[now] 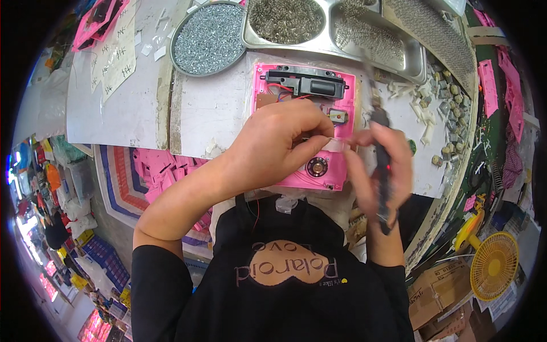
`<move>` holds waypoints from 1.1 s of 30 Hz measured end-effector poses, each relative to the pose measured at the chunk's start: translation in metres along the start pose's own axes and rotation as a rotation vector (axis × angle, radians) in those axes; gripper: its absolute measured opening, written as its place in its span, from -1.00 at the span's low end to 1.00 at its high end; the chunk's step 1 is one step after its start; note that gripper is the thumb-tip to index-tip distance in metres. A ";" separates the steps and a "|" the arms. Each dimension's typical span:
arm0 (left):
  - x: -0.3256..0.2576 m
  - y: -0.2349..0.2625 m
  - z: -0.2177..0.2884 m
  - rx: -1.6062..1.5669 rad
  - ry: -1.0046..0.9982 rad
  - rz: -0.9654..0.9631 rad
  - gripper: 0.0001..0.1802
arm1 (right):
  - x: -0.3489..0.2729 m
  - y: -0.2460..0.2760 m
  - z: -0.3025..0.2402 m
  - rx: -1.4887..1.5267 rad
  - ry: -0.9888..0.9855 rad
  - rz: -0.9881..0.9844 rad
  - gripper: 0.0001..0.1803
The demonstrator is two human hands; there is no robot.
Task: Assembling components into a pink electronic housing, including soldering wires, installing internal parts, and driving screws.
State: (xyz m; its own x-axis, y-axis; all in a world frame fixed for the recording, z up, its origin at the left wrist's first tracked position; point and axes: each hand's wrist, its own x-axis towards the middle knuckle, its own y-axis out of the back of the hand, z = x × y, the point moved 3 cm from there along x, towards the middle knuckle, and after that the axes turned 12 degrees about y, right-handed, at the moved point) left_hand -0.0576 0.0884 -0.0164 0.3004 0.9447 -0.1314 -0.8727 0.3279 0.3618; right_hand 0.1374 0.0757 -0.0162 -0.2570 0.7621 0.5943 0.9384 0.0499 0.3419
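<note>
Pinching small white piece [335,146], perhaps, with bare left hand [285,139]; curling right hand [401,168] round slender black tool [383,191]; could scratch pink plastic case [293,181] by slipping.

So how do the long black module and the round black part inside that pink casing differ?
Shape: the long black module is boxy and stretched out, while the round black part is a disc.
Size: the long black module is clearly larger than the round black part.
Middle: the round black part has a coppery centre; the long black module is dark there.
Both sit in the pink casing.
</note>
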 end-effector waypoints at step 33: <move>-0.008 -0.002 0.001 0.340 -0.252 -0.042 -0.84 | -0.002 0.054 -0.002 0.336 0.008 -0.260 -0.80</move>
State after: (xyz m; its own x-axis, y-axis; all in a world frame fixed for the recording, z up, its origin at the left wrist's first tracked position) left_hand -0.0578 0.0801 -0.0152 0.4549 0.8884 0.0621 -0.6937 0.3097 0.6503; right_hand 0.1882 0.0752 0.0028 -0.4958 0.6913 0.5256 0.8648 0.4486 0.2257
